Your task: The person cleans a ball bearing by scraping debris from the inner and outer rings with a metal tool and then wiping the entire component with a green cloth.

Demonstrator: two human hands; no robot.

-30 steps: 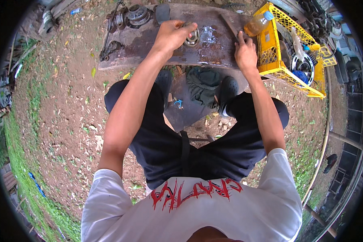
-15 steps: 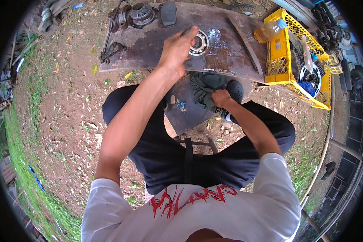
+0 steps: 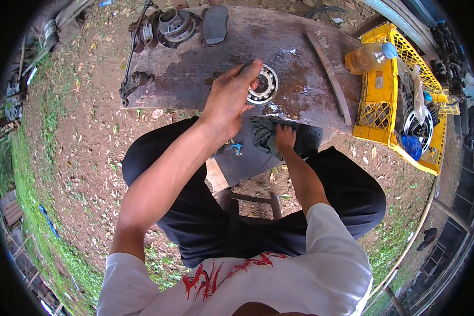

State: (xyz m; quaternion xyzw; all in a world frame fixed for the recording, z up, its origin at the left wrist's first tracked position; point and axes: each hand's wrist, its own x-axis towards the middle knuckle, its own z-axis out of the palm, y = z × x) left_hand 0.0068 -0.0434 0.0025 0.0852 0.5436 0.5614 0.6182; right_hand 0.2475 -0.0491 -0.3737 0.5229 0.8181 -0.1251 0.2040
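Bare dirt strewn with dry leaves lies all round you, with a strip of grass (image 3: pixel 31 210) curving along your left. Nearest in, you sit on a small stool (image 3: pixel 250 203), knees spread in dark trousers, a white shirt with red print at the bottom of the view. Just past your knees your right hand (image 3: pixel 284 138) reaches down onto a dark rag (image 3: pixel 266 134) lying on a lower plate, fingers curled into the cloth, gripping it. A small blue object (image 3: pixel 236 148) lies just beside the rag (too small to tell what it is). Farther out, your left hand (image 3: pixel 229 100) stretches over a rusty steel plate (image 3: pixel 300 58), its fingers closed around the rim of a round bearing (image 3: pixel 262 85), which rests on the plate near its front edge, close to the middle; the thumb is hidden, so you cannot tell how firm the hold is. A flat bar (image 3: pixel 329 76) lies slantwise on the plate to the right of the bearing. At the plate's far left corner sits a wheel hub (image 3: pixel 175 23) with a brake pad (image 3: pixel 215 25) just beside it, and a thin rod (image 3: pixel 131 58) runs down the plate's left edge. To your right stands a yellow crate (image 3: pixel 376 95) holding parts, with a plastic bottle (image 3: pixel 367 57) of amber liquid lying against its near rim.
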